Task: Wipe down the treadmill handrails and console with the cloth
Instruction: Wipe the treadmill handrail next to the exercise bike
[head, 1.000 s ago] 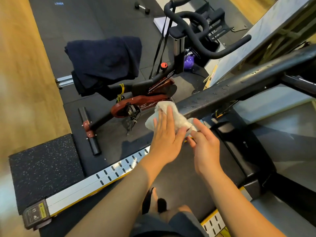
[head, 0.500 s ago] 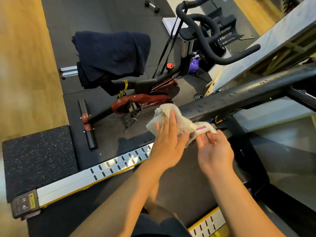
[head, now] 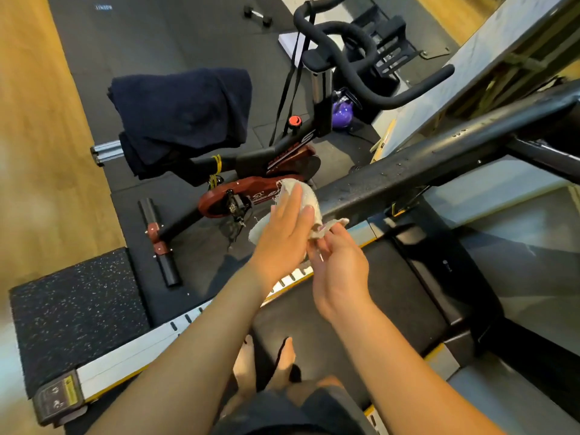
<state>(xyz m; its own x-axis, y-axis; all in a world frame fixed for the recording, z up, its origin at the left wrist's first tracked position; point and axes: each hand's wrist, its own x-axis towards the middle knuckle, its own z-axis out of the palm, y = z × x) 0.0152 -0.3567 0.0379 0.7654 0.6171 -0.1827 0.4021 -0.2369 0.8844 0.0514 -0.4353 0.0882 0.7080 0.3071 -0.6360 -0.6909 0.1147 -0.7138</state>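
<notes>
Head view shows treadmill handrail (head: 408, 171) beside bike (head: 276, 152) on black mat (head: 175, 36).

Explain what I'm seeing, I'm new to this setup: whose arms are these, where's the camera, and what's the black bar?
There is one view, from a camera worn on a person's head, looking down at their own bare arms. They stand on a treadmill: the dark belt is underfoot and the black bar is its handrail, speckled with droplets. The left hand presses a white cloth flat against the handrail's near end; the right hand pinches the cloth's loose corner. Beside the treadmill stands an exercise bike with a dark towel over its seat.
</notes>
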